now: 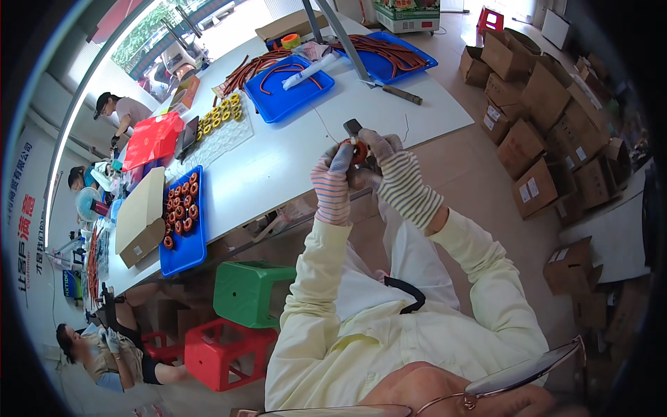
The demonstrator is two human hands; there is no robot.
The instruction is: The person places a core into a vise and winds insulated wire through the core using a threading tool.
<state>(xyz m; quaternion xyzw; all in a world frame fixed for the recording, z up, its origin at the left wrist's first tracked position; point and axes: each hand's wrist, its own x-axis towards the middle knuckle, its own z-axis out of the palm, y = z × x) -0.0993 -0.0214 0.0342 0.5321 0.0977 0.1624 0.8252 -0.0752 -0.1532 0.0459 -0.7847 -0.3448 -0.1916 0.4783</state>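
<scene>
Both hands meet over the near edge of the white table (278, 163), in striped knit gloves with grey fingers. My left hand (332, 184), in pink and blue stripes, is closed around a ring coil (359, 151) wound with copper-red wire. Fingers hide part of the ring. My right hand (401, 174), striped green and white, is closed against the coil's right side. A short dark piece (352, 128) sticks up between the hands, at the right fingertips; its kind is unclear. One thin wire end (323, 124) rises from the coil toward the upper left.
A blue tray (184, 243) holds several wound coils, beside an open cardboard box (141, 215). Yellow rings (221, 115), blue trays (295, 104) with copper wire, and a brown-handled tool (401, 94) lie farther back. Green (250, 295) and red stools (222, 354) stand left; cartons (524, 149) right. Other people are left.
</scene>
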